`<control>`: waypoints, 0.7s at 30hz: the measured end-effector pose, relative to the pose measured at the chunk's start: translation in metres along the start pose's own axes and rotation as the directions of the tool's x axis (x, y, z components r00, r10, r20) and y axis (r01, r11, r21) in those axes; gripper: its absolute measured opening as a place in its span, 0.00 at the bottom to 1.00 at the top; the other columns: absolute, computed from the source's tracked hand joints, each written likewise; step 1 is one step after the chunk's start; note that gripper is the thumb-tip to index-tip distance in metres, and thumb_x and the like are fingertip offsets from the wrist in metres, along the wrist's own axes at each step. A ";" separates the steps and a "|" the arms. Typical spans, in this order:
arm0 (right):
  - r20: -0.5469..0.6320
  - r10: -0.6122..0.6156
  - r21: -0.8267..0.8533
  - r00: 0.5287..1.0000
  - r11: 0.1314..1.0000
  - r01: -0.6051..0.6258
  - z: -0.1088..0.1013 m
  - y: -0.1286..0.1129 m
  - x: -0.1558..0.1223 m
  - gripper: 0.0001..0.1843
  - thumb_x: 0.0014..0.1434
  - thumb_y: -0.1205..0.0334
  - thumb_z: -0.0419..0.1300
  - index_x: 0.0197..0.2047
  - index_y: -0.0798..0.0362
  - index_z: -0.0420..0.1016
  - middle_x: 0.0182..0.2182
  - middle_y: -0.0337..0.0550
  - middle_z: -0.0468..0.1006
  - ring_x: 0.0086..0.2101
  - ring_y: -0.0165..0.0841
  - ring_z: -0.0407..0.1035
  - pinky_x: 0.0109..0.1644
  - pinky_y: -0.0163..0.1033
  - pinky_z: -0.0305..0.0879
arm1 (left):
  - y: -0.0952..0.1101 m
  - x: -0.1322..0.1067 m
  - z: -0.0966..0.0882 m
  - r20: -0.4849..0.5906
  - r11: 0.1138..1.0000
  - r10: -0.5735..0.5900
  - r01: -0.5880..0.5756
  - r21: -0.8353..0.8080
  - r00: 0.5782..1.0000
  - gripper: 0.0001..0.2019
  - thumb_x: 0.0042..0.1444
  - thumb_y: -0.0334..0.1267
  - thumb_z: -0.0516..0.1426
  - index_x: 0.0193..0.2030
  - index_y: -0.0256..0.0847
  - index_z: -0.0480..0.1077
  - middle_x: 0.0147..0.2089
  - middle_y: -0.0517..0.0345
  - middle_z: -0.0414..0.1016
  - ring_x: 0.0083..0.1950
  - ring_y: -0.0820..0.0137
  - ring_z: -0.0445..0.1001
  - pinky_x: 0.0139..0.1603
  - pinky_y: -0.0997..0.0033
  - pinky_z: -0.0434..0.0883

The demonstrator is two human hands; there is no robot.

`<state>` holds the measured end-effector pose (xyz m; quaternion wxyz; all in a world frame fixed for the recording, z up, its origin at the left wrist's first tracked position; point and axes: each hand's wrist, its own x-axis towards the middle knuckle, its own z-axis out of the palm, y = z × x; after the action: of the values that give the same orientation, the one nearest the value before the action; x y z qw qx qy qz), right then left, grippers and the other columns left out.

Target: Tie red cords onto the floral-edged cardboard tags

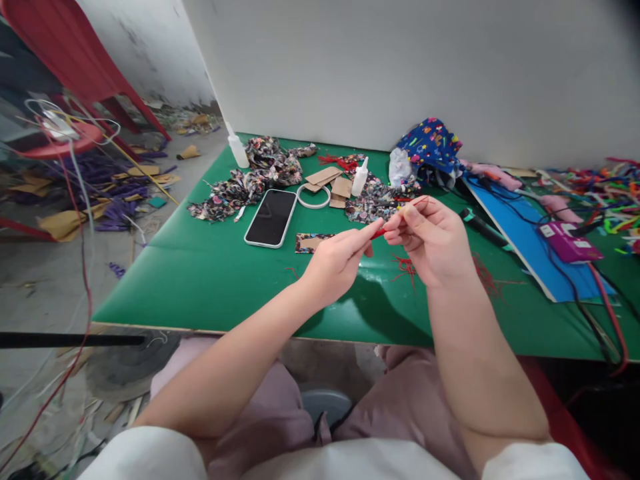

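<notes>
Both my hands meet above the green table [210, 280], pinching a thin red cord [379, 233] between them. My left hand [337, 260] grips one end with thumb and forefinger closed. My right hand [427, 240] holds the other part, fingers curled around it, and the cord runs up past its fingertips. Loose red thread bits [405, 267] lie on the table just below the hands.
A phone [271, 217] lies face up, next to a white ring [313, 196], cardboard pieces [330, 180], two glue bottles [360, 177] and patterned fabric scraps [260, 173]. A blue sheet [520, 233], purple device [567, 241], cables and colourful pipe cleaners [610, 193] sit right. Red chair [65, 53] left.
</notes>
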<state>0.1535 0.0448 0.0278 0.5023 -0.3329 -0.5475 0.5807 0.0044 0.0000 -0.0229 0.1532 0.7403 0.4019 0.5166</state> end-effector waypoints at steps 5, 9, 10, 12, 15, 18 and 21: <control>-0.032 -0.038 -0.033 0.999 0.999 0.037 -0.006 0.000 0.003 0.14 0.49 0.55 0.65 0.27 0.52 0.65 0.22 0.35 0.77 0.20 0.26 0.71 0.24 0.30 0.71 | -0.001 0.005 -0.004 0.039 0.993 -0.098 0.096 0.065 0.994 0.15 0.60 0.31 0.49 0.51 0.37 0.70 0.33 0.57 0.76 0.35 0.75 0.72 0.39 0.76 0.68; -0.059 -0.041 -0.087 0.997 0.996 0.036 -0.007 0.000 0.004 0.13 0.50 0.55 0.64 0.27 0.52 0.64 0.22 0.36 0.77 0.20 0.27 0.72 0.25 0.32 0.72 | -0.003 0.008 -0.008 0.048 0.972 -0.202 0.195 0.128 0.978 0.11 0.59 0.33 0.51 0.42 0.36 0.74 0.31 0.57 0.77 0.34 0.73 0.73 0.37 0.76 0.67; -0.065 -0.043 -0.102 0.997 0.994 0.036 -0.007 0.001 0.004 0.13 0.51 0.54 0.64 0.27 0.52 0.64 0.22 0.36 0.77 0.21 0.27 0.72 0.26 0.33 0.72 | -0.004 0.009 -0.009 0.044 0.966 -0.218 0.210 0.151 0.975 0.10 0.58 0.34 0.52 0.39 0.36 0.75 0.31 0.57 0.77 0.34 0.73 0.73 0.36 0.75 0.66; -0.073 -0.049 -0.133 0.996 0.990 0.040 -0.007 0.001 0.004 0.13 0.51 0.54 0.63 0.27 0.52 0.64 0.22 0.37 0.77 0.22 0.28 0.73 0.26 0.33 0.72 | -0.006 0.010 -0.011 0.029 0.952 -0.240 0.230 0.203 0.970 0.09 0.57 0.36 0.54 0.36 0.37 0.76 0.30 0.56 0.77 0.33 0.72 0.72 0.34 0.75 0.65; -0.075 -0.062 -0.156 0.995 0.986 0.049 -0.007 0.004 0.005 0.13 0.52 0.55 0.63 0.28 0.53 0.65 0.22 0.38 0.77 0.22 0.28 0.73 0.26 0.33 0.72 | -0.010 0.010 -0.013 0.024 0.924 -0.262 0.244 0.294 0.965 0.09 0.55 0.39 0.56 0.33 0.39 0.76 0.30 0.57 0.76 0.32 0.71 0.70 0.34 0.73 0.64; -0.082 -0.060 -0.139 0.995 0.989 0.048 -0.007 0.007 0.007 0.12 0.51 0.57 0.64 0.28 0.53 0.65 0.21 0.37 0.77 0.20 0.27 0.72 0.25 0.32 0.71 | -0.014 0.010 -0.017 0.055 0.892 -0.260 0.218 0.396 0.964 0.10 0.56 0.41 0.55 0.33 0.40 0.76 0.29 0.57 0.76 0.34 0.70 0.70 0.34 0.72 0.63; -0.087 -0.043 -0.114 0.995 0.993 0.033 -0.007 0.011 0.009 0.12 0.51 0.58 0.64 0.27 0.53 0.65 0.21 0.36 0.77 0.19 0.26 0.71 0.24 0.31 0.70 | -0.018 0.009 -0.021 0.089 0.858 -0.246 0.174 0.483 0.965 0.12 0.58 0.42 0.53 0.34 0.41 0.76 0.31 0.57 0.77 0.36 0.68 0.70 0.35 0.71 0.63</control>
<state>0.1553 0.0567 0.0177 0.5176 -0.3757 -0.5628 0.5237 -0.0206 0.0141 -0.0200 0.0538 0.7430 0.5814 0.3271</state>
